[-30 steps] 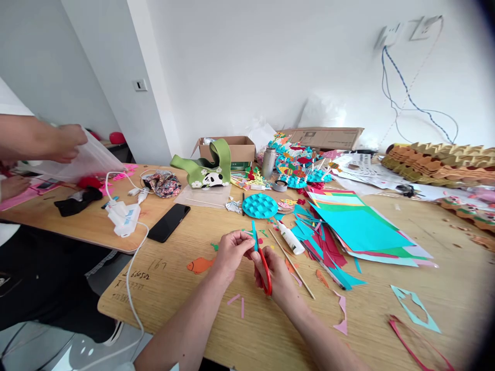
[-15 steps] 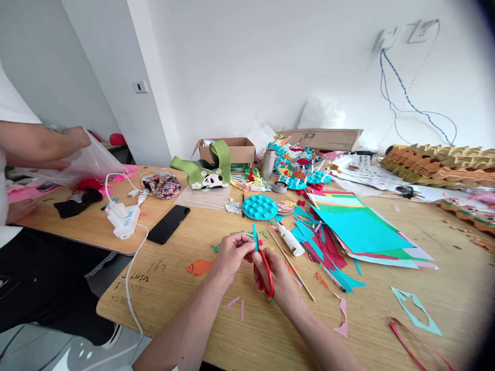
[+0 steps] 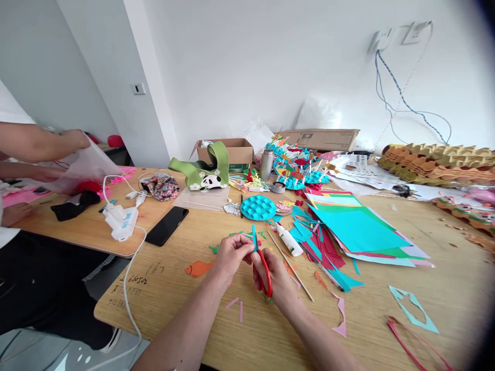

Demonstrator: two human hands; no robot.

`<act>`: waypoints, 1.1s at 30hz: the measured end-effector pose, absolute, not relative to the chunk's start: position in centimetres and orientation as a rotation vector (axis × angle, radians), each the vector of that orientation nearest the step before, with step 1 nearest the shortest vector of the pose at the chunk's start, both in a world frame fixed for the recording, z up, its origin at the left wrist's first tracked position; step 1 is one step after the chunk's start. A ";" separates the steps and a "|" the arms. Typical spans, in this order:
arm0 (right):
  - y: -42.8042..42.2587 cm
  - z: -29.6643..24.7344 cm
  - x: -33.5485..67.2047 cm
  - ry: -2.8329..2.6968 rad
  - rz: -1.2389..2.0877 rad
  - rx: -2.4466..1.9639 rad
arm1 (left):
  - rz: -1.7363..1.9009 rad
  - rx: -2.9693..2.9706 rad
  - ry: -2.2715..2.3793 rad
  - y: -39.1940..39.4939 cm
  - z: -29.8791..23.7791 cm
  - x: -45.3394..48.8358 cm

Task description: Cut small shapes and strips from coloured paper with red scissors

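My right hand [image 3: 274,273] grips red-handled scissors [image 3: 266,278], with the handles along the palm and the blades pointing away from me. Pinched closed beside them, my left hand [image 3: 234,255] holds a narrow blue paper strip [image 3: 253,233] that stands up along the blades. The fingers hide its lower end and most of the blades. An orange paper fish [image 3: 198,268] lies left of my left hand. A wooden stick [image 3: 290,265] and a white glue bottle [image 3: 289,239] are right of the scissors. Beyond my hands sits a blue woven paper disc [image 3: 258,207].
Coloured sheets [image 3: 359,226] and blue and red scraps [image 3: 323,247] cover the table's right side. A phone [image 3: 167,225], a power strip [image 3: 121,221] and a green panda bag [image 3: 209,172] stand left. Another person's arm [image 3: 42,144] handles a plastic bag [image 3: 91,165].
The whole view has shifted slightly, with things a little further left in the picture. My hands keep nearly the same pose, with the scissors and the blue strip still held.
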State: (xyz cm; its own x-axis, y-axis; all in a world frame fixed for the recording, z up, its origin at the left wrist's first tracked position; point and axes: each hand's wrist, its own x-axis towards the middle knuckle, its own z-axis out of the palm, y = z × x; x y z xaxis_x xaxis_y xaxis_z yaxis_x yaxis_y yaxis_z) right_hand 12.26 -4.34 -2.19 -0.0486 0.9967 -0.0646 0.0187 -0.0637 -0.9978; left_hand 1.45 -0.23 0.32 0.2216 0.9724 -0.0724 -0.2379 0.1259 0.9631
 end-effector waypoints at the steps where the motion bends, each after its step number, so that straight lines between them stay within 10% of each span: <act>1: -4.3 -2.2 12.3 -1.225 1.289 -1.243 | 1.092 1.044 0.918 -0.2 0.3 1.5; 33: -4.4 -2.4 12.3 -1.188 1.306 -1.237 | 1.087 1.044 0.902 -0.2 0.2 1.4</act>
State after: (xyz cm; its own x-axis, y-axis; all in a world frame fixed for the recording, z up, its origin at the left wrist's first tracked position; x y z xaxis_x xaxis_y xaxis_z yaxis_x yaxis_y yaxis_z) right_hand 12.27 -4.38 -2.44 -0.0411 0.9959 -0.0801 -0.0144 -0.0808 -0.9966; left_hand 1.38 -0.21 0.16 0.2339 0.9698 -0.0694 -0.2464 0.1282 0.9607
